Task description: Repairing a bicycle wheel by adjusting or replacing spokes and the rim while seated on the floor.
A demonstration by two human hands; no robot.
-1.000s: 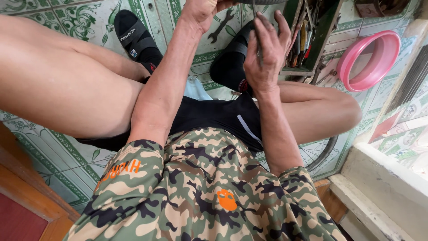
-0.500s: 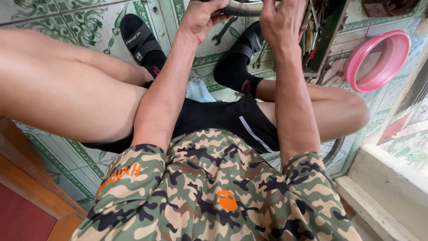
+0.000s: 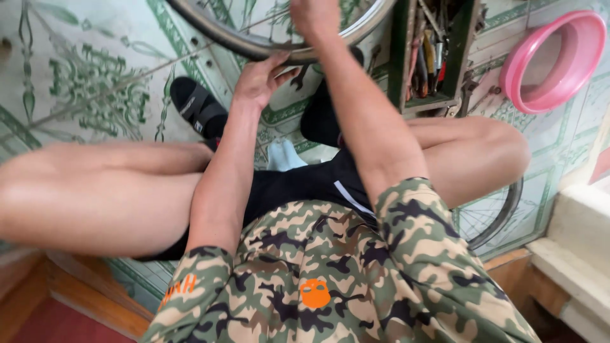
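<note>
I sit on a patterned tile floor with a spoked bicycle wheel rim [image 3: 223,37] held up in front of me. My left hand [image 3: 262,77] grips the lower edge of the rim from below, fingers curled over it. My right hand [image 3: 318,17] holds the same rim from above, close beside the left, partly cut off by the top edge. My bare legs and black socks [image 3: 196,105] lie under the wheel.
A green tool box [image 3: 427,54] with several tools stands at the upper right. A pink plastic basin [image 3: 551,60] lies further right. A second wheel [image 3: 492,219] lies under my right knee. A pale stone step [image 3: 572,254] runs along the right.
The view has tilted up and the wheel rim has come into sight. Both hands have shifted along the rim, the left now gripping it from below.
</note>
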